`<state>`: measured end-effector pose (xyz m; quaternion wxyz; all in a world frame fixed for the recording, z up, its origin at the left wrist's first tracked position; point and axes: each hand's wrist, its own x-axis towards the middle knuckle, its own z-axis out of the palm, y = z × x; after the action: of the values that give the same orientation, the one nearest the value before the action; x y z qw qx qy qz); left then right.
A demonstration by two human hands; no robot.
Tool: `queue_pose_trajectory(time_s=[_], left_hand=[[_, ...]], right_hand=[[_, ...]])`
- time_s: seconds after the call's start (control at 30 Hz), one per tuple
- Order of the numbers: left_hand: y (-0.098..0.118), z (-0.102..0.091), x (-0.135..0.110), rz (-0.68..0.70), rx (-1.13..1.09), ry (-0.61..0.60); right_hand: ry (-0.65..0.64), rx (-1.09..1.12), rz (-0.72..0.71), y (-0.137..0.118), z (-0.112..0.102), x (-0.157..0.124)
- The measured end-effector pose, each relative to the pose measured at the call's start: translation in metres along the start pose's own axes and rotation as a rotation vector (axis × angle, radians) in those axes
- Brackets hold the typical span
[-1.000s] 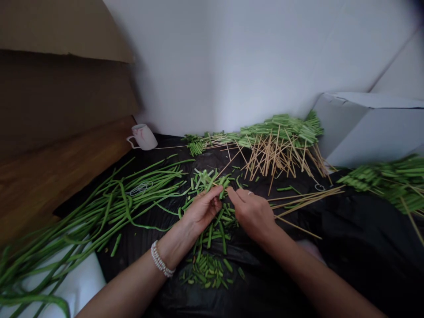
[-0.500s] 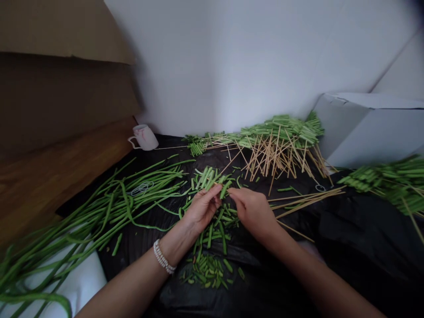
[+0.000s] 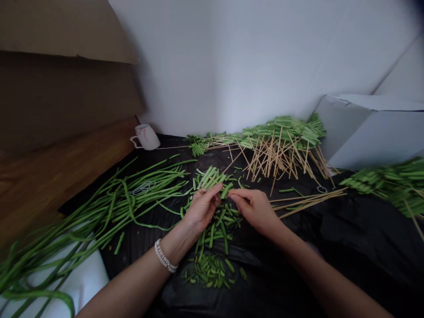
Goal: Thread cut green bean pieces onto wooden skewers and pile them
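My left hand (image 3: 202,208) is closed, with a short cut piece of green long bean (image 3: 226,190) pinched between thumb and fingers. Just right of it, my right hand (image 3: 253,207) is closed in a pinch on what looks like a thin bamboo skewer; only a small tip shows, close to the bean piece, and the rest is hidden by the hand. Beyond my left fingers lies a row of bean pieces (image 3: 209,176). More cut pieces (image 3: 222,229) are scattered under and below both hands, and small end bits (image 3: 212,271) lie nearer to me.
Long uncut beans (image 3: 112,207) spread at left over a white surface (image 3: 89,269). Loose skewers (image 3: 311,201) lie at right. Skewered beans (image 3: 281,128) are heaped by the wall, with another bundle (image 3: 391,181) far right. A mug (image 3: 146,137), white box (image 3: 380,128) and black plastic sheet (image 3: 281,274) are also here.
Both hands stay close together over the pile, with my right fingers slightly shifted. A skewer that stuck out beyond my right forearm is no longer visible there. The view has moved slightly.
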<state>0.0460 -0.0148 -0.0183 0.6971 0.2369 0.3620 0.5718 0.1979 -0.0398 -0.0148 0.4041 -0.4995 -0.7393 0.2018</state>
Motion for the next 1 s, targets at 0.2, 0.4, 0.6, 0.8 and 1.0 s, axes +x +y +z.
queue_pose_trajectory(time_s=[0.2,0.4,0.6,0.8,1.0], left_hand=[[-0.001,-0.002,-0.006,-0.12,0.134,-0.119],[-0.008,0.002,-0.007,-0.177,-0.049,-0.119],[-0.007,-0.001,-0.002,-0.165,-0.102,-0.094],[-0.003,-0.003,-0.003,-0.163,-0.056,-0.141],[0.0,-0.006,-0.001,0.027,0.102,-0.056]], right_hand=[[0.066,-0.242,-0.138,-0.003,0.001,-0.006],[0.032,-0.595,-0.193,-0.007,0.002,-0.011],[-0.012,-0.07,-0.089,-0.008,-0.004,-0.004],[0.061,-0.051,-0.104,-0.003,0.002,-0.003],[0.031,-0.224,-0.133,-0.001,0.002,-0.007]])
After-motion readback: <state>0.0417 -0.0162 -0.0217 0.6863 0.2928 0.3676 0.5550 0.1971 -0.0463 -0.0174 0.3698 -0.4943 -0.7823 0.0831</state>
